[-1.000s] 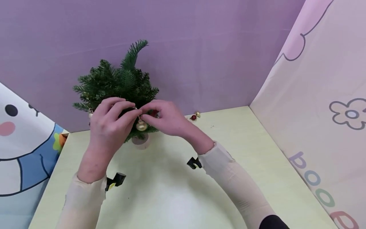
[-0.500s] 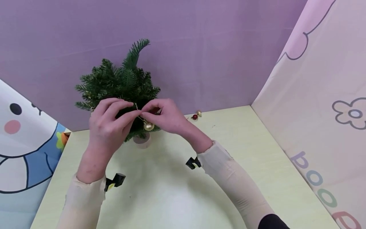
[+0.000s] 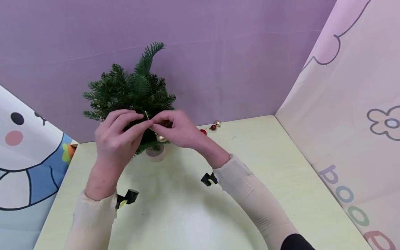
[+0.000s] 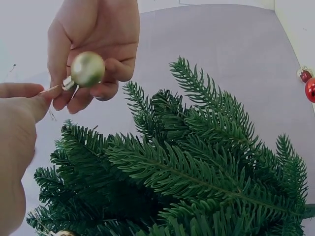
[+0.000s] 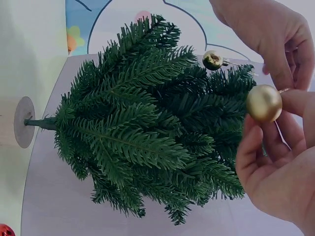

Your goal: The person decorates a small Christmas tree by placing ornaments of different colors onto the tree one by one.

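A matte gold Christmas ball (image 4: pixel 88 69) hangs from a thin gold cord (image 4: pixel 51 90) in front of the small artificial Christmas tree (image 3: pixel 128 88). Thumb and index finger of my left hand (image 3: pixel 120 133) pinch the cord's free length. With its thumb and index finger my right hand (image 3: pixel 179 129) pinches the cord close to the ball's metal cap, its other fingers curled under the ball in the left wrist view. My right thumb partly covers the ball in the head view. The fingertips of both hands almost meet. The tree stands on a pale round base (image 3: pixel 155 154).
Red and gold small balls (image 3: pixel 213 127) lie by the back wall, right of the tree, with a larger red ball (image 4: pixel 310 90) near them. A shiny gold ball (image 5: pixel 212 60) hangs on the tree. Purple cloth (image 3: pixel 234 62) backs the table.
The gold ball first swung right, then came back left, partly behind my right thumb. My right hand shifted slightly left and down, uncovering a red ball. Both hands keep pinching the cord.
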Demonstrator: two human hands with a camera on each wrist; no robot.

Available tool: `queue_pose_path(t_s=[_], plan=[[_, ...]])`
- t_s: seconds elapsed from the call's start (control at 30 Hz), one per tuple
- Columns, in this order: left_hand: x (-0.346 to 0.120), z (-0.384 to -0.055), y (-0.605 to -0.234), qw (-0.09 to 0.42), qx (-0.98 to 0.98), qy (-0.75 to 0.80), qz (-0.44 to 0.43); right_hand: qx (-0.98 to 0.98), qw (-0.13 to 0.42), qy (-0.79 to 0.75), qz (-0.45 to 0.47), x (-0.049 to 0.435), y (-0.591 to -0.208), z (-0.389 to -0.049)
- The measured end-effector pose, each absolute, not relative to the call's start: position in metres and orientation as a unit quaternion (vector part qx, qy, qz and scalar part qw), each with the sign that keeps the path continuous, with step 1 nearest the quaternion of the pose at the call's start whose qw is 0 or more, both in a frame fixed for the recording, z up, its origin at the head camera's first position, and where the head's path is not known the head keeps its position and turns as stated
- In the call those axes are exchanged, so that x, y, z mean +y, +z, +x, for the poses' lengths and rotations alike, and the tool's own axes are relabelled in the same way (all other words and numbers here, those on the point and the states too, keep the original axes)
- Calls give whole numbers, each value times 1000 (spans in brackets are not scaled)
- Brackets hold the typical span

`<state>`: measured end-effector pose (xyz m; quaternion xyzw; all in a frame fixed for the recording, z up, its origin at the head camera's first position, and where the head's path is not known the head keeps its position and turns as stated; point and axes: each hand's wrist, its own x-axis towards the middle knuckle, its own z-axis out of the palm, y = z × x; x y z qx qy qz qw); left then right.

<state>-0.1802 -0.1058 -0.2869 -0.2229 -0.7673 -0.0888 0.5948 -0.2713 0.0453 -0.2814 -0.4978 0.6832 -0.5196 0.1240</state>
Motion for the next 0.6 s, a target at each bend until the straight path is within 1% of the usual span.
queue_pose_path(t_s=[0.17,0.27,0.53,0.6], plan=[[-108,-179,-290,580,-782,-96,-207,695,89,-541,-464,52,-265,-258],[-111,-179,-293,569,-792,-99,-199,700,63,-550,-450,53,-261,-258],[-119,-181,-296,552,-814,-86,-162,733,-18,-495,-467,38,-275,-277],[-120,-183,-296,547,-820,-80,-149,737,-31,-489,-465,34,-276,-280]])
